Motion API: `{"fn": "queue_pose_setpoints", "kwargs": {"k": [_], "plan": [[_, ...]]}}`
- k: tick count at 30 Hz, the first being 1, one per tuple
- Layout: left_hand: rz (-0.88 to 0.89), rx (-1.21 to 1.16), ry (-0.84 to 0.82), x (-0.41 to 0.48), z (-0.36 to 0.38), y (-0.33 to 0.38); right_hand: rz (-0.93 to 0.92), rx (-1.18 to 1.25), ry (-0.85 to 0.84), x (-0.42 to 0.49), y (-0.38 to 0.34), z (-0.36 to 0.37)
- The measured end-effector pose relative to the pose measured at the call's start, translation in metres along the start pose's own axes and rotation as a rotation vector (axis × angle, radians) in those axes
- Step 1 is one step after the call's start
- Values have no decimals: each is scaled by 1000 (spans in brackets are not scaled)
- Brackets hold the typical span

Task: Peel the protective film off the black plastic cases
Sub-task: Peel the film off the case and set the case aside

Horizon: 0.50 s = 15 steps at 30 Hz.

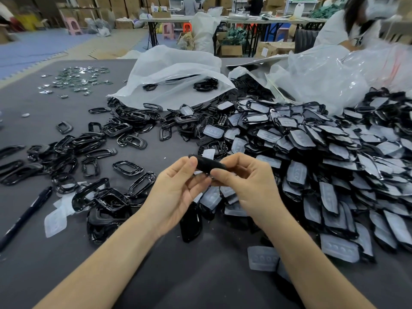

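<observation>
- Left hand (178,186): palm up, thumb and fingers pinching the black case (208,165) at its left end.
- Right hand (247,179): curled fingers gripping its right end, above the grey table (200,275).

Soft, even overhead light keeps the desk (33,130) bright, with a faint shadow at its near edge. White glare streaks the glossy black frames (89,142) and the clear bags (178,70). Wide-angle bending curves the desk's edges; the far right corner smears into motion blur with the person (334,25) there
</observation>
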<state>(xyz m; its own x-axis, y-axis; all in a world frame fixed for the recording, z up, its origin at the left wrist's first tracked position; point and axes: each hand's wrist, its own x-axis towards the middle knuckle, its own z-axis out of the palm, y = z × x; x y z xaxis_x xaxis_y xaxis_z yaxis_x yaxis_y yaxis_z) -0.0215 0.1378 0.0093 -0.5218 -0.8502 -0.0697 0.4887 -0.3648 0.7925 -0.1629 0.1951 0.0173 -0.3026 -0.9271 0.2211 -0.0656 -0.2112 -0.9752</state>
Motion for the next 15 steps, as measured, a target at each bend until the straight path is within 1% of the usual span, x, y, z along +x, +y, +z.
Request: {"fn": "queue_pose_setpoints", "kwargs": {"k": [1,2,4,6,9,10,11,12,13,14,15], "plan": [[-6,4,7,0,0,-2,-136,-212,54,-1,3,2],[-19,12,12,0,0,-2,-277,-378,70,-3,6,5],[-50,26,22,1,-1,-1,-488,-568,60,-7,12,11],[-72,56,21,2,-4,3,-587,-682,45,-9,16,12],[-74,176,57,5,-8,7,-594,-785,-33,-9,15,14],[-57,210,87,6,-9,9,-561,-767,-55,-9,13,15],[-28,227,118,7,-11,11,-520,-725,-36,-8,10,15],[11,226,151,9,-14,13,-480,-682,34,-5,5,13],[58,217,188,11,-17,16,-446,-661,138,1,-1,10],[115,210,230,13,-21,18,-415,-671,243,8,-8,5],[180,208,269,15,-24,19,-384,-716,310,18,-14,-1]]}}
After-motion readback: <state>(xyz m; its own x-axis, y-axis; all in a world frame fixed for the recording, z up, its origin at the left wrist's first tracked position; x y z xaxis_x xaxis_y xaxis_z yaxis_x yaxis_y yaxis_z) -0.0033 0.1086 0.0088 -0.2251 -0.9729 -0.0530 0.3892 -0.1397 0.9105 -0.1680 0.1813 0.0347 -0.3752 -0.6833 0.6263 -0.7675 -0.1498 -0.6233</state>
